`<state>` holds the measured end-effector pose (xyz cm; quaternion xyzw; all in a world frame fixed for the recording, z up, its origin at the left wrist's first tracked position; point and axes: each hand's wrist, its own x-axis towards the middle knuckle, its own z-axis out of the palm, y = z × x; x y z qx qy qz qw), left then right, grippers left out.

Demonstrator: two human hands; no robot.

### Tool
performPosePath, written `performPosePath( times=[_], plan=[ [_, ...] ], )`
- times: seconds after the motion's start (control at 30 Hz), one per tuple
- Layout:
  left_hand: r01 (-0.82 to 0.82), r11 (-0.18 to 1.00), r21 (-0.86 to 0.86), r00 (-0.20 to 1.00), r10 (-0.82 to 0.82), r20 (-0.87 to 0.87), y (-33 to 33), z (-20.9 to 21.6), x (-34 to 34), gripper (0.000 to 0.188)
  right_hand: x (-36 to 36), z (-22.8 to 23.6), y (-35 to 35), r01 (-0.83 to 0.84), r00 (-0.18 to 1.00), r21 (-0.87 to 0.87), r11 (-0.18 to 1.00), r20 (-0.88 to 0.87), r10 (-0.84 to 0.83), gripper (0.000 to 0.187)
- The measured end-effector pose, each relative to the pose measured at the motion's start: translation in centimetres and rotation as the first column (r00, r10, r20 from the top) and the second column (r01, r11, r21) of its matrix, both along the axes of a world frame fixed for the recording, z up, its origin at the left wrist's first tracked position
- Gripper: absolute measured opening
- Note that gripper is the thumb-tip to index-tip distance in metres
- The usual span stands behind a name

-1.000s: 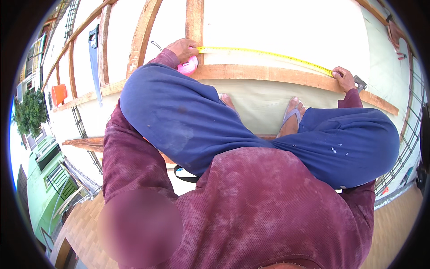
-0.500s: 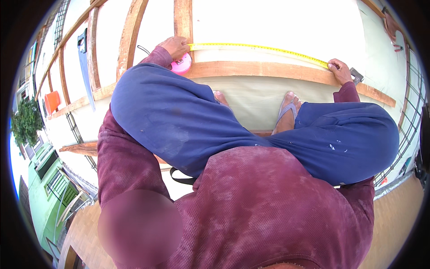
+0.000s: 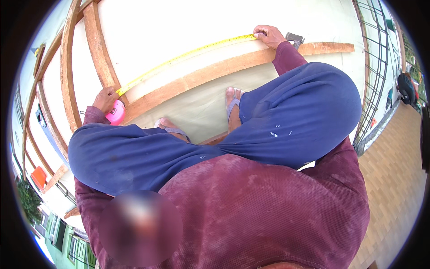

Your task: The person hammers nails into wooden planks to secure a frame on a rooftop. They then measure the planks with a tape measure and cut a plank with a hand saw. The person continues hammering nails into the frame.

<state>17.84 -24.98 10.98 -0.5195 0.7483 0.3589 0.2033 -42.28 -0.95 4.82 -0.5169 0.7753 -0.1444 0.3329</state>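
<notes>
A tape measure with a pink case has its yellow blade drawn out, running alongside a long wooden batten. My left hand is closed on the tape where the blade leaves the case, beside the joint of the batten and a cross-piece. Farther right, my right hand pinches the blade's free end between thumb and fingers, just beyond the batten's far side. Right next to that hand, a hammer rests by the batten, its handle partly hidden.
More wooden battens form a frame at the left over a pale surface. A handsaw and an orange object lie among them. Steel rebar mesh stands at the right, above a tan tiled floor. My sandalled feet are beside the batten.
The view has turned toward the right, so hands, tape and battens appear shifted left and slanted. The blade looks straighter now. Both hands keep hold of the tape.
</notes>
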Motion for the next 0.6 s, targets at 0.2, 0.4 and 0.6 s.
performPosePath(
  times=[0.2, 0.4, 0.6],
  plan=[
    [-0.086, 0.995, 0.046, 0.996, 0.086, 0.007, 0.7, 1.0, -0.2, 0.024, 0.4, -0.2, -0.1, -0.027, 0.999, -0.04, 0.999, 0.032, 0.028, 0.018],
    [-0.1, 0.994, 0.047, 0.995, 0.1, -0.002, 0.6, 0.1, -0.4, 0.025, -0.9, -0.7, 0.0, -0.104, 0.994, 0.054, 0.993, 0.042, 0.102, 0.02],
    [-0.145, 0.987, 0.067, 0.987, 0.149, -0.059, 0.2, -0.4, 0.9, 0.023, -0.3, -0.6, -0.7, 0.023, 0.999, -0.034, 0.999, 0.035, -0.022, 0.018]
  ],
)
